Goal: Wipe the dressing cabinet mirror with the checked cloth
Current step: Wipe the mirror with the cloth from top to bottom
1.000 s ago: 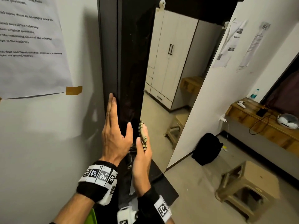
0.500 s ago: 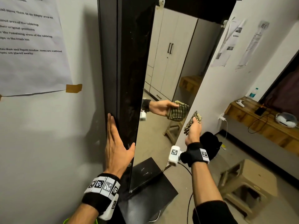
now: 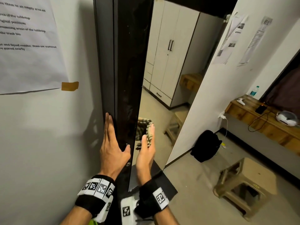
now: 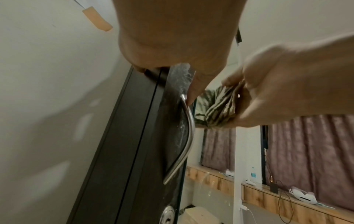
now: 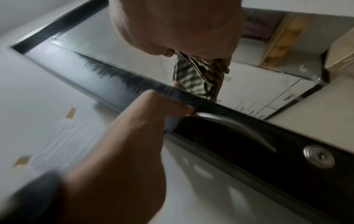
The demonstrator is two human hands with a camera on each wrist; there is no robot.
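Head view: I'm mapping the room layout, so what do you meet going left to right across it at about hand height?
Left hand on the dark cabinet frame → right hand pressing the checked cloth to the mirror → black backpack → plastic stool.

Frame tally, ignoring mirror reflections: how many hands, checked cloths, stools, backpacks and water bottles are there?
hands: 2 (left hand, right hand)
checked cloth: 1
stool: 1
backpack: 1
water bottle: 1
Total: 6
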